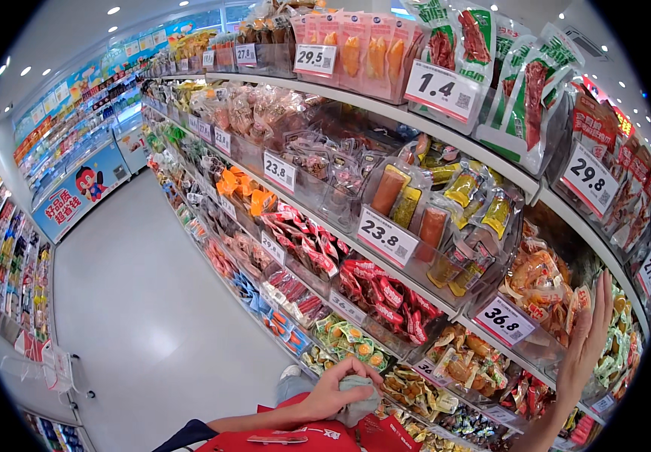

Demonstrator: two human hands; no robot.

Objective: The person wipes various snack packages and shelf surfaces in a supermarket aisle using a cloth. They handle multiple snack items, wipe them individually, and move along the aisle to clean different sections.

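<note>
My left hand (338,390) is low in the view, closed around a crumpled grey cloth (358,403), just in front of a bin of green and yellow snack packets (348,335). My right hand (586,343) is raised at the right with the fingers stretched flat and together, against a clear bin of orange snack packs (542,279). It holds nothing. A white price tag (503,321) hangs just left of that hand.
Long shelves (385,105) of clear bins with packaged snacks run from upper left to lower right. Red packets (385,294) fill the middle bins. A pale floor aisle (137,301) lies to the left, with more shelving (9,256) on its far side and a small clear stand (54,369).
</note>
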